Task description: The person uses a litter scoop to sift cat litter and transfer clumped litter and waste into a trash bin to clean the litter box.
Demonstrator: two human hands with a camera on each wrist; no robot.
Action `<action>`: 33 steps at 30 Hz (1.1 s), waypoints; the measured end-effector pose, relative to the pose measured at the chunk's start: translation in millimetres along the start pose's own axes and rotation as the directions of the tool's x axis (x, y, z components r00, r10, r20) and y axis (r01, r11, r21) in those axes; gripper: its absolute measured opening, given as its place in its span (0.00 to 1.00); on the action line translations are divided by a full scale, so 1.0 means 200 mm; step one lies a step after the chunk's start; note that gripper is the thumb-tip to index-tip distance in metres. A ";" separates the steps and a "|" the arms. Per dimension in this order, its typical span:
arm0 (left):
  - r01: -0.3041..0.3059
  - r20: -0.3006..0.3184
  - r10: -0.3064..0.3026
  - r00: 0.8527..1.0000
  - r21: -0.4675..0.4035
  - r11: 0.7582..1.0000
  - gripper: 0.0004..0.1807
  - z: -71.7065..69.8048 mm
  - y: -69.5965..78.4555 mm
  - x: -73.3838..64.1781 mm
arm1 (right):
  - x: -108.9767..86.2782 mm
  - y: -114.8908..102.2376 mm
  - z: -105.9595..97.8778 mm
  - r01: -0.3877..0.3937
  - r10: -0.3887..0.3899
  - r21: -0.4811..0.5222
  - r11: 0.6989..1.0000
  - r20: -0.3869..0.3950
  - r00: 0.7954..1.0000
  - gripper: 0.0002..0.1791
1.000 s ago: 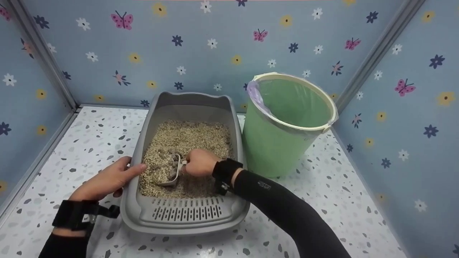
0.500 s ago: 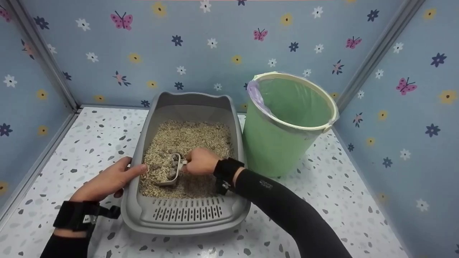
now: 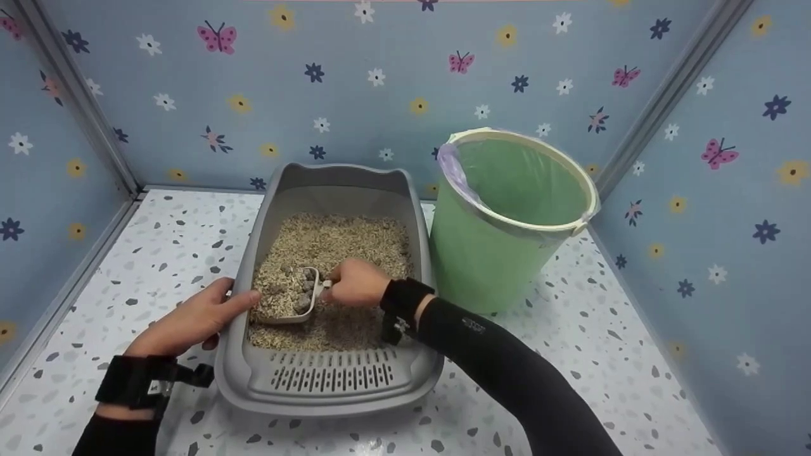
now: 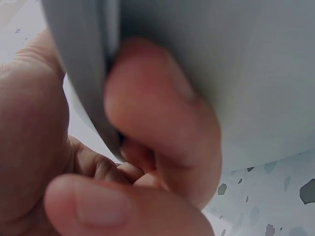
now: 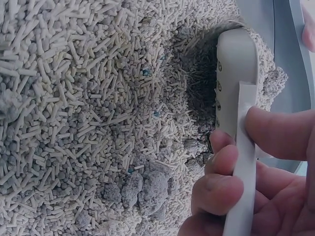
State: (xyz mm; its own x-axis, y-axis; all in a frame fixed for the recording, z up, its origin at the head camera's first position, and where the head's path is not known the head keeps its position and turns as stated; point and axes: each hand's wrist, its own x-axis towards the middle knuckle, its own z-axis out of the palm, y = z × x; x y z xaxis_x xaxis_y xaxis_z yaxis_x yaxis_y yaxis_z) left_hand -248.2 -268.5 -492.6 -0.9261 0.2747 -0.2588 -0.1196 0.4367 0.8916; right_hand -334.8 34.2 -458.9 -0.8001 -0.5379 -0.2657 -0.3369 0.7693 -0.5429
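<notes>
My right hand [image 3: 360, 283] grips the white handle of a litter scoop [image 5: 235, 69], thumb on one side and fingers curled round the other. The scoop holds pale pellet litter and several grey clumps [image 3: 304, 303], low in the left part of the litter box. Pellet litter [image 3: 342, 237] covers the box's floor, and more grey clumps [image 5: 151, 191] lie in it in the right wrist view. My left hand [image 3: 190, 316] holds the left rim of the grey litter box [image 3: 329, 405], thumb over the top. In the left wrist view its fingers [image 4: 167, 113] curl beneath the rim.
A green bin [image 3: 481, 272] with a clear liner stands close to the box's right side. Blue patterned wall panels [image 3: 355, 95] enclose the speckled floor [image 3: 171, 247] at the back and both sides. The box's front has a slotted step [image 3: 332, 373].
The scoop has risen slightly and come more level, with litter and clumps in it. My right hand has shifted a little up with it. The left hand keeps its place on the rim.
</notes>
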 end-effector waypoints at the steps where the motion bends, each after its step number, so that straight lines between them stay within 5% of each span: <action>1: 0.003 0.000 -0.003 1.000 -0.001 1.000 0.40 0.00 0.00 0.00 | 0.00 0.00 0.00 0.001 -0.001 0.004 1.000 -0.001 1.000 0.30; 33: 0.000 0.018 0.001 1.000 -0.044 0.999 0.41 0.00 0.00 0.00 | -0.05 0.03 -0.06 0.043 -0.035 0.111 0.993 -0.068 0.997 0.30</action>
State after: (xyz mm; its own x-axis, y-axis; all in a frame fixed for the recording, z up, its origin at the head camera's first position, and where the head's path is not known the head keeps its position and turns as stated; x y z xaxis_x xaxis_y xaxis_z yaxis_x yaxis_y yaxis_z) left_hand -247.9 -268.6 -492.0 -0.9194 0.2908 -0.2648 -0.1352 0.3986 0.9071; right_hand -334.7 48.6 -451.2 -0.8194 -0.5402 -0.1918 -0.3136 0.7024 -0.6389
